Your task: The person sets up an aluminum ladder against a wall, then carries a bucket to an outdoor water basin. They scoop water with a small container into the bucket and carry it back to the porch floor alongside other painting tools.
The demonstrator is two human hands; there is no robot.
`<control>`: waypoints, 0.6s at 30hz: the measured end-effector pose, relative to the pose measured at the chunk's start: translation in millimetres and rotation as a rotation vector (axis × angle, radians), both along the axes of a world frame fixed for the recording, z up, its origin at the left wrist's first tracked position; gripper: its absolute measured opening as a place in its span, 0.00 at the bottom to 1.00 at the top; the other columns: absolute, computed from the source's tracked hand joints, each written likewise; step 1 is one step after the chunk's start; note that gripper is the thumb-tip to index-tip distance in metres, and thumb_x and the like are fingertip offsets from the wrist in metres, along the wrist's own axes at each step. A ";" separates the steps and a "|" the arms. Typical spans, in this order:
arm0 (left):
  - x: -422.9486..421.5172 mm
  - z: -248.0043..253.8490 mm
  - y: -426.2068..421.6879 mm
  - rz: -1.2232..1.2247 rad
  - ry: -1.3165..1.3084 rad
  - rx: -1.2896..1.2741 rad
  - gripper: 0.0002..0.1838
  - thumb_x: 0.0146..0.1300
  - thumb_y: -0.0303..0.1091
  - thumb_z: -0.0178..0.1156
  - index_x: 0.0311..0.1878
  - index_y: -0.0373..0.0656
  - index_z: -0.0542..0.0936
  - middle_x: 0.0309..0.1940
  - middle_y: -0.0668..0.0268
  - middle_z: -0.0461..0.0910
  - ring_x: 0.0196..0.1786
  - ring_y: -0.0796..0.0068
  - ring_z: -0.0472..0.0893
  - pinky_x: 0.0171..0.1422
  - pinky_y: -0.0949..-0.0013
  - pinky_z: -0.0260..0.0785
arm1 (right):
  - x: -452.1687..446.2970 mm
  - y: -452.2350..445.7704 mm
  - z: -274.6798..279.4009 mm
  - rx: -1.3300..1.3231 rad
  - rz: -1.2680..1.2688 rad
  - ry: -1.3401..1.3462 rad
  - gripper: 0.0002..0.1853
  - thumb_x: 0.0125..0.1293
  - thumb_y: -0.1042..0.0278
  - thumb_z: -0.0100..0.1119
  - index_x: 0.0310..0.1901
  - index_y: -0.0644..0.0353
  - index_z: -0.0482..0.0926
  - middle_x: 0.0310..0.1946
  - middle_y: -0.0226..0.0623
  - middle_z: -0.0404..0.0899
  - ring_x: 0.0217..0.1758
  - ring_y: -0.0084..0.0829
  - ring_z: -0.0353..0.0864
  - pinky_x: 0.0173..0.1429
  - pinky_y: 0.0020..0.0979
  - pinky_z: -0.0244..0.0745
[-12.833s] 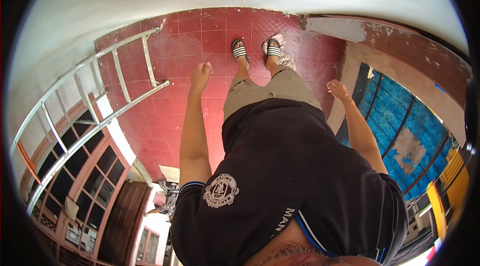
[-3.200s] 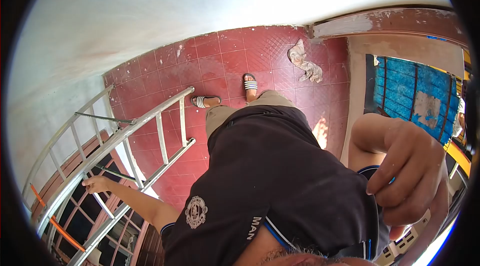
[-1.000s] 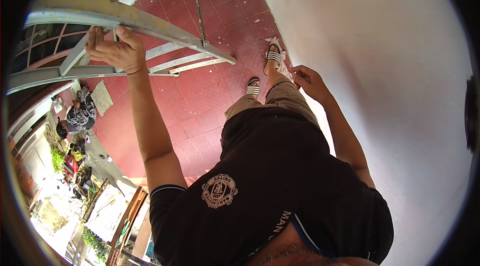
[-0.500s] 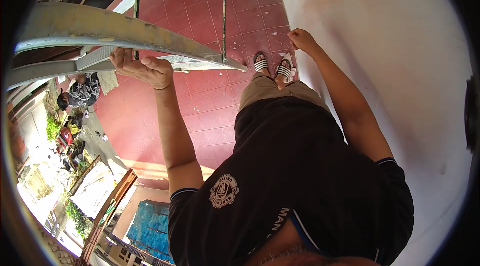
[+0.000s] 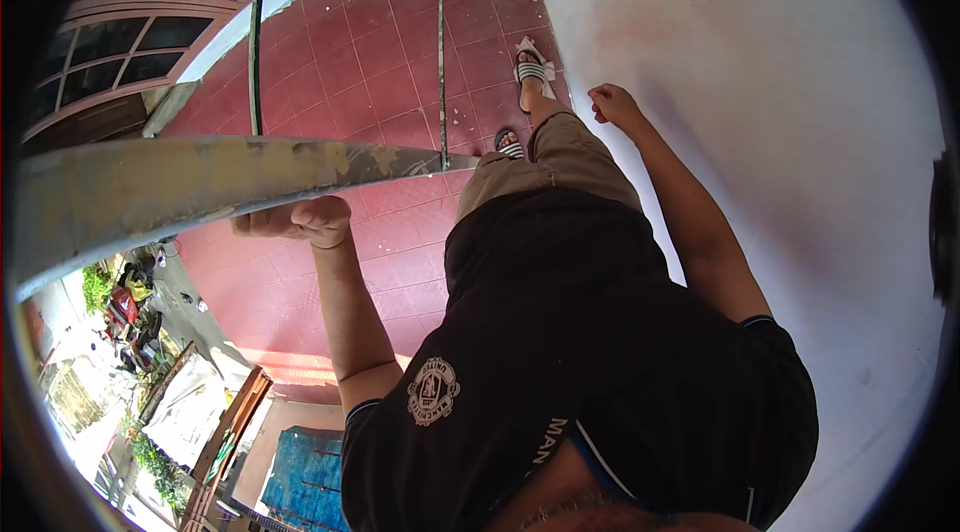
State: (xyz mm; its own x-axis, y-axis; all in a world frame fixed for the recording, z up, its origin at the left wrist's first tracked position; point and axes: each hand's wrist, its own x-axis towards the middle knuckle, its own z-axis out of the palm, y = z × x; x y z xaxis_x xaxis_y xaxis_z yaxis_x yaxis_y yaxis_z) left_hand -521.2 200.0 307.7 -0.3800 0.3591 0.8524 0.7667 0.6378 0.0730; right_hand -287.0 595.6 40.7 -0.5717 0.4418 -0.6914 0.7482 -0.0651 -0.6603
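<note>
Paint-marked and grey, the ladder [image 5: 200, 177] has a broad side rail that runs from the left edge to beside my feet. My left hand [image 5: 305, 222] is closed with curled fingers at the rail's lower edge; the rail hides part of the fingers. Beside the white wall [image 5: 760, 132], my right hand [image 5: 615, 107] hangs with its fingers curled in, nothing visible in it. My feet wear striped sandals [image 5: 532, 77] on the red tiled floor [image 5: 400, 52]. A pale scrap [image 5: 547, 72] lies by the farther sandal.
Two thin upright poles, one dark [image 5: 257, 52] and one speckled [image 5: 442, 42], stand beyond the ladder. Windows with pink frames [image 5: 150, 37] are at upper left. At lower left are a blue panel [image 5: 305, 472], a wooden rail [image 5: 225, 432], plants [image 5: 155, 462] and piled belongings [image 5: 130, 307].
My feet have stepped, one farther forward beside the wall. The ladder rail sits lower in view and covers more of my left fingers, which are more curled. The person at left is no longer visible.
</note>
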 end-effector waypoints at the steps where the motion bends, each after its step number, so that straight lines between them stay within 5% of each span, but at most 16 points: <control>1: -0.3 0.5 0.0 0.019 0.012 -0.031 0.21 0.73 0.46 0.28 0.50 0.42 0.66 0.48 0.60 0.69 0.55 0.61 0.67 0.60 0.57 0.56 | 3.6 0.8 -3.7 0.000 -0.005 -0.006 0.12 0.66 0.63 0.53 0.44 0.64 0.78 0.28 0.34 0.77 0.23 0.23 0.77 0.29 0.25 0.77; 7: 6.5 -6.6 3.4 0.015 -0.140 0.182 0.32 0.73 0.54 0.27 0.63 0.32 0.57 0.56 0.47 0.61 0.59 0.55 0.67 0.60 0.52 0.64 | 36.1 -15.0 -21.7 -0.074 -0.040 -0.100 0.13 0.67 0.63 0.53 0.45 0.64 0.77 0.28 0.35 0.77 0.24 0.23 0.77 0.29 0.25 0.77; 10: 11.3 -12.6 1.7 -0.072 -0.350 0.286 0.35 0.73 0.56 0.27 0.72 0.42 0.38 0.69 0.45 0.50 0.64 0.49 0.68 0.67 0.48 0.66 | 37.2 -28.7 -10.6 -0.094 0.015 -0.106 0.12 0.68 0.64 0.53 0.45 0.64 0.77 0.28 0.34 0.77 0.24 0.23 0.77 0.29 0.25 0.77; 14: 17.3 -7.9 7.1 -0.089 -0.427 0.359 0.36 0.73 0.58 0.27 0.71 0.37 0.42 0.70 0.44 0.49 0.65 0.49 0.67 0.65 0.51 0.68 | 34.1 -40.5 -9.5 -0.080 0.054 -0.071 0.12 0.68 0.64 0.52 0.44 0.64 0.78 0.27 0.33 0.77 0.25 0.21 0.76 0.29 0.25 0.77; 18: 17.8 -2.9 -3.8 -0.045 -0.317 0.175 0.39 0.73 0.57 0.27 0.72 0.30 0.41 0.73 0.43 0.41 0.73 0.48 0.54 0.72 0.50 0.53 | 25.0 -38.3 -1.6 -0.046 0.153 -0.087 0.12 0.68 0.64 0.53 0.44 0.65 0.77 0.27 0.33 0.77 0.25 0.21 0.76 0.29 0.24 0.76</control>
State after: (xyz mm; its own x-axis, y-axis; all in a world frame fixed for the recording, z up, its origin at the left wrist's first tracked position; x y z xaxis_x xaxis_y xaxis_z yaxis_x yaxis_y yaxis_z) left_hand -503.4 196.1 304.8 -0.6220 0.2403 0.7452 0.7156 0.5608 0.4165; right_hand -262.0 557.3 39.1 -0.5670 0.3207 -0.7588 0.8059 0.0251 -0.5915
